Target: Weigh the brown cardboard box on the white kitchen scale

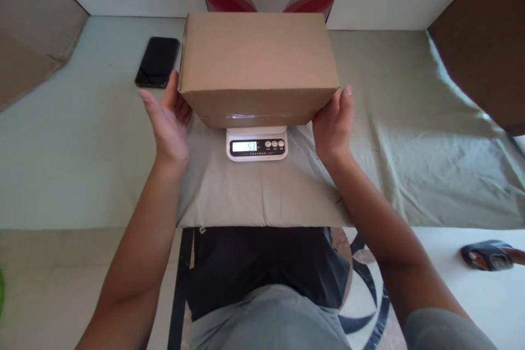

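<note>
The cardboard box point(258, 65) sits on the white digital kitchen scale point(257, 143), which stands on a grey-green cloth point(410, 136) spread over the worktop point(61, 142). The box overhangs the scale platform on all visible sides; only the display strip shows in front of it.

The left hand point(169, 120) is at the left lower corner of the box, the right hand point(334, 123) at the right lower corner. On both, the fingers are extended and released, palms turned inward, touching or just beside the box walls; whether they bear any load cannot be told.

Procedure for a sound reading, as judged from this view:
- Keep the box centred over the platform so that it does not tip.
- Take both palms fully clear of the walls; any contact falsifies the figure.
- Ensure no box edge rests on the cloth.
- Read the display only once it settles.

A black phone point(158, 61) lies to the left, apart from the box.
</note>
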Demonstrator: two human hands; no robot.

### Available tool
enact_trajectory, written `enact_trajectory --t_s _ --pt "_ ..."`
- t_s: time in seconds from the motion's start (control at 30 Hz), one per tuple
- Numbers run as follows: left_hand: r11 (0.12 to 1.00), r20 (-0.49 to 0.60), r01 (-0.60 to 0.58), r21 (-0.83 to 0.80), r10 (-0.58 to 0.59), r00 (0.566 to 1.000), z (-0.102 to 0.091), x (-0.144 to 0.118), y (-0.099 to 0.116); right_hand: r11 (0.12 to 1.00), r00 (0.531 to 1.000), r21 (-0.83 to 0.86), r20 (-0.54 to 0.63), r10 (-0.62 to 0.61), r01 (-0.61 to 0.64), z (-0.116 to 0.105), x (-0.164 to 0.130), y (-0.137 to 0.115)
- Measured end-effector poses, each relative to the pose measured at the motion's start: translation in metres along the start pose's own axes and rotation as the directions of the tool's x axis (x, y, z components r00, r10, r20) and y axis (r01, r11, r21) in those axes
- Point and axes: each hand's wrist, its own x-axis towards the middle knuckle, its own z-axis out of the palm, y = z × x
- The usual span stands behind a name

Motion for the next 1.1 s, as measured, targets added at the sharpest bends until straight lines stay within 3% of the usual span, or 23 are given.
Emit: enact_trajectory --t_s 0.2,0.5,0.7,1.1 --pt "0.999 -0.038 0.033 -0.002 -0.033 0.999 0.009 -0.004 0.007 0.999 0.999 0.027 0.022 -0.023 0.023 0.001 -0.002 0.001" --pt "0.999 -0.015 -0.043 0.015 0.044 0.999 -0.002 0.005 -0.011 1.0 1.0 0.023 0.01 -0.007 0.007 -0.001 0.0 0.002" --pt "0.999 -0.014 -0.042 0.016 0.042 0.999 -0.003 0.004 -0.011 0.999 0.999 0.037 0.023 -0.022 0.021 -0.002 -0.001 0.003" --pt "0.998 -0.049 -0.048 0.035 0.05 0.998 0.029 -0.016 0.01 0.999 0.998 0.02 0.027 -0.049 0.049 0.003 -0.008 0.001"
